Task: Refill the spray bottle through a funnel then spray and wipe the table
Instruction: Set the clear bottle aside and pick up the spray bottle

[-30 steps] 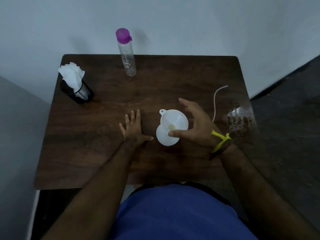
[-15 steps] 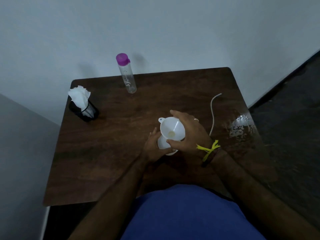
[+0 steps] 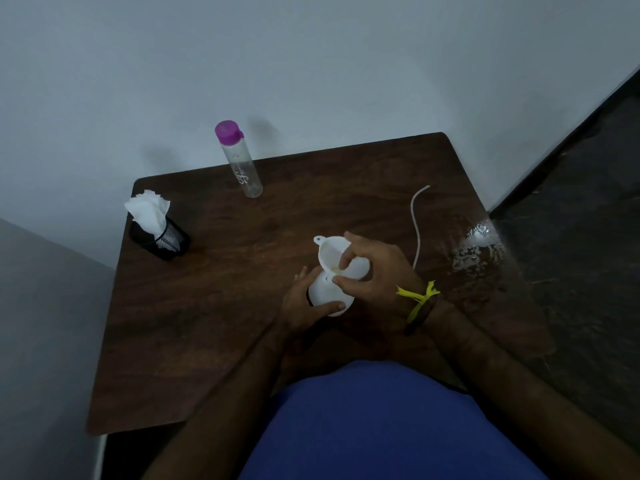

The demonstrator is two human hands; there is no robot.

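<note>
The left hand (image 3: 304, 303), flat on the counter (image 3: 194, 323) a second ago, is now wrapped round the white spray bottle (image 3: 327, 294), while the funnel (image 3: 341, 259) seated in its neck is pinched at the rim by the right hand (image 3: 374, 275). The bottle is thus judged steadied for filling. Smooth white plastic is contrasted with dark wood grain; farther back stand a clear purple-capped water bottle (image 3: 242, 164) and tissues (image 3: 149, 211).
</note>
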